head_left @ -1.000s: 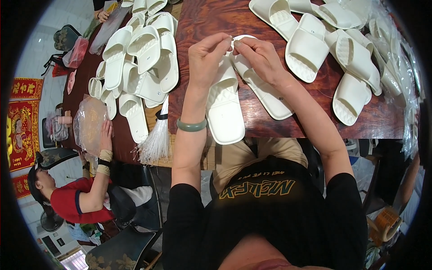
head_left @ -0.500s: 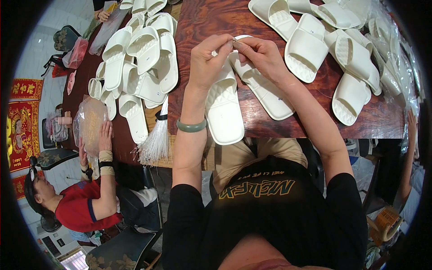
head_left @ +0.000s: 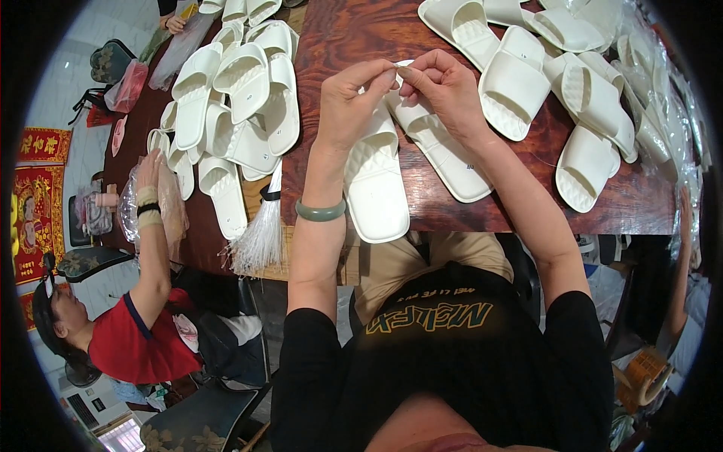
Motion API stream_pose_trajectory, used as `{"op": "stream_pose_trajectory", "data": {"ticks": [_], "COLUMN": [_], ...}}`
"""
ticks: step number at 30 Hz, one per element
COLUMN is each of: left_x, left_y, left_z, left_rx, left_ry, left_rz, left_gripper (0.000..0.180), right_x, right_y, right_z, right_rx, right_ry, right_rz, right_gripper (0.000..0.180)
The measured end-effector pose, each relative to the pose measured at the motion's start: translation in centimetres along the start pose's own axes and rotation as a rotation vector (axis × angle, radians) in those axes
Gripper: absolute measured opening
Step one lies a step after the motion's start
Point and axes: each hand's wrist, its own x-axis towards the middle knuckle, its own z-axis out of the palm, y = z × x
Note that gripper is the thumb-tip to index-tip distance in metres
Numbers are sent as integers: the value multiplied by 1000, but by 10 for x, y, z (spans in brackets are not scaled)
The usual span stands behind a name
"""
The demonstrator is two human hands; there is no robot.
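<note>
My left hand (head_left: 354,105) and my right hand (head_left: 446,94) meet above the table, thumb and forefinger of each pinched together at the tips. Whatever lies between them is too small to make out. Just beneath are two white slippers with toes and heels along the table: one slipper (head_left: 376,188) under my left hand, its sole end jutting past the table edge, and another slipper (head_left: 448,162) slanting under my right hand. A green bangle (head_left: 321,210) circles my left wrist. To the left, a bundle of thin white strands (head_left: 260,237), tied with a black band, hangs at the table's edge.
White slippers pile up at the left (head_left: 245,83) and right (head_left: 520,83) of the dark wooden table (head_left: 346,30). Clear plastic wrap (head_left: 681,113) covers some at the far right. At left, a co-worker in red (head_left: 147,350) reaches over a clear plastic bag (head_left: 166,215).
My fingertips stay together, with my right fingers shifted slightly up. The co-worker at left has lifted an arm from the plastic bag and reached farther toward the slipper pile.
</note>
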Motion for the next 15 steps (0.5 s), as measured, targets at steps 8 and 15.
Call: {"op": "stream_pose_trajectory", "data": {"ticks": [8, 15], "left_x": [-2, -1], "left_y": [1, 3], "left_z": [-4, -3], "left_rx": [-11, -25], "left_ry": [5, 27], "left_rz": [-7, -18], "left_gripper": [15, 15], "right_x": [-6, -1], "right_y": [-8, -1], "right_z": [6, 1], "right_rx": [-52, -49], "right_ry": [-29, -43], "right_rz": [16, -48], "right_gripper": [10, 12]}}
